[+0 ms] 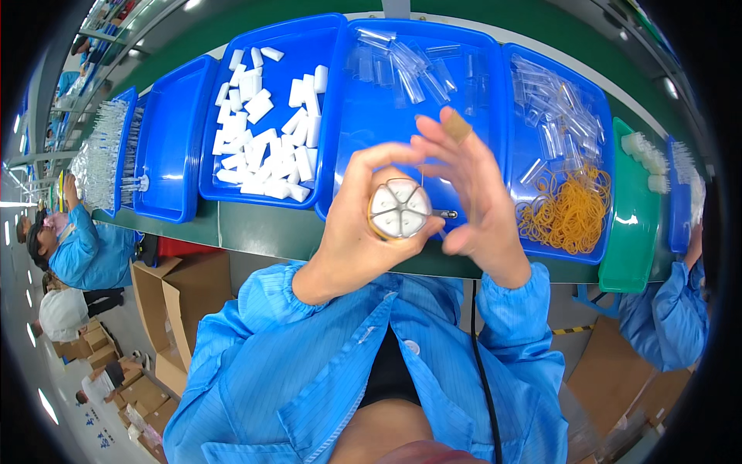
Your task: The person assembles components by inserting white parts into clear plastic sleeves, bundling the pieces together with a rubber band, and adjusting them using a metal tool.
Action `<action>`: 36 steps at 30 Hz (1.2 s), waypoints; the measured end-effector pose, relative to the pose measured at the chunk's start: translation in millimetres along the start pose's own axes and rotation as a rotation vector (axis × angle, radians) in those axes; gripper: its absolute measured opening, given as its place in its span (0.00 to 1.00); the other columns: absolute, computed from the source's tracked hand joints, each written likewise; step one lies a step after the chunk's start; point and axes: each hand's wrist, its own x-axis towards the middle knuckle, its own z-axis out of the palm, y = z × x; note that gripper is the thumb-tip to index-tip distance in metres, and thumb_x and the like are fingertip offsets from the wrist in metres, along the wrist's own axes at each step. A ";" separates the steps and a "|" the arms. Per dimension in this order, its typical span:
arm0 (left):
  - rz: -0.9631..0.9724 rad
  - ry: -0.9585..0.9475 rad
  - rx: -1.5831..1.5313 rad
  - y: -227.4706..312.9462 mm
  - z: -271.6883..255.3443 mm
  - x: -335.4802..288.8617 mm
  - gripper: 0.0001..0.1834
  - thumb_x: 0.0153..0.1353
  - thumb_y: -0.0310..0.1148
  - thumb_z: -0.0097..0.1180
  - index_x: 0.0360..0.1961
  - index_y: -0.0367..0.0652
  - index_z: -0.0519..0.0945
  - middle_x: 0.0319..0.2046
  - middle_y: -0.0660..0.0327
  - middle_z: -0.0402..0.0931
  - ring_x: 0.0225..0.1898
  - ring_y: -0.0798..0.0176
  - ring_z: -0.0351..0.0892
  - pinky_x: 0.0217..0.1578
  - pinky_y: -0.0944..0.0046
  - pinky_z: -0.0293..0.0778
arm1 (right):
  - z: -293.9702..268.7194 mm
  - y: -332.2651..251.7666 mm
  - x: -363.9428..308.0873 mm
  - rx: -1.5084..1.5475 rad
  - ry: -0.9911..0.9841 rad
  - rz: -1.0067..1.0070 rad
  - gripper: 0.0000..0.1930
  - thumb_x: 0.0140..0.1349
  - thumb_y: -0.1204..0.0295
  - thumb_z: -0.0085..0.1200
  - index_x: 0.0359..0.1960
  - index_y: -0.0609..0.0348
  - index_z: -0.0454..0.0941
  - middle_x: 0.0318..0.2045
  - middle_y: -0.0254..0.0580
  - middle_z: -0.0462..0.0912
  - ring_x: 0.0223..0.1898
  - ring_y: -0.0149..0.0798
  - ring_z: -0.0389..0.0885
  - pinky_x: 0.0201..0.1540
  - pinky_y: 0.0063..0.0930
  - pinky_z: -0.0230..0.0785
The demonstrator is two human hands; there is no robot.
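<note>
In front of my chest my left hand (344, 224) is closed around a round bundle of white wedge-shaped pieces (399, 207), seen end-on. Thin grey lines part the wedges, and a yellowish edge shows at the bundle's lower left. A small dark metal piece (445, 214) juts out to the right of it. Close by on the right, my right hand (483, 201) has its fingers spread and slightly blurred, with a tan wrap (457, 126) on one fingertip. I see nothing gripped in it; a thin strand near its fingers is too faint to name.
A blue tray (209, 116) holds white blocks (267, 147). Clear tubes (410, 66) lie in the middle tray (363, 116); the right tray (506, 93) has more tubes and yellow rubber bands (568, 213). A green tray (622, 263) stands beyond. A black cable (483, 363) hangs down my front.
</note>
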 end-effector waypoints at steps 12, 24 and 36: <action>0.007 -0.083 0.654 -23.0 -24.6 -3.6 0.63 0.43 0.21 0.67 0.75 0.43 0.37 0.33 0.46 0.78 0.36 0.42 0.81 0.35 0.50 0.75 | 21.4 -11.1 -0.5 -0.882 -0.172 -0.201 0.32 0.44 0.72 0.71 0.53 0.63 0.71 0.48 0.51 0.74 0.47 0.53 0.73 0.47 0.41 0.70; -0.162 -0.232 0.162 -16.3 -46.4 -6.0 0.52 0.51 0.26 0.67 0.74 0.46 0.50 0.50 0.51 0.75 0.51 0.59 0.77 0.52 0.60 0.72 | 37.0 -11.0 -8.2 -0.657 0.025 0.024 0.25 0.49 0.72 0.70 0.50 0.63 0.76 0.45 0.46 0.79 0.48 0.45 0.78 0.49 0.34 0.72; -0.334 -0.089 0.162 -19.1 -70.1 -6.4 0.20 0.55 0.34 0.67 0.44 0.37 0.74 0.33 0.58 0.76 0.34 0.68 0.74 0.35 0.65 0.72 | -8.0 -4.9 -9.4 -1.291 -0.291 0.088 0.13 0.47 0.73 0.66 0.37 0.56 0.81 0.35 0.35 0.78 0.41 0.42 0.74 0.42 0.35 0.64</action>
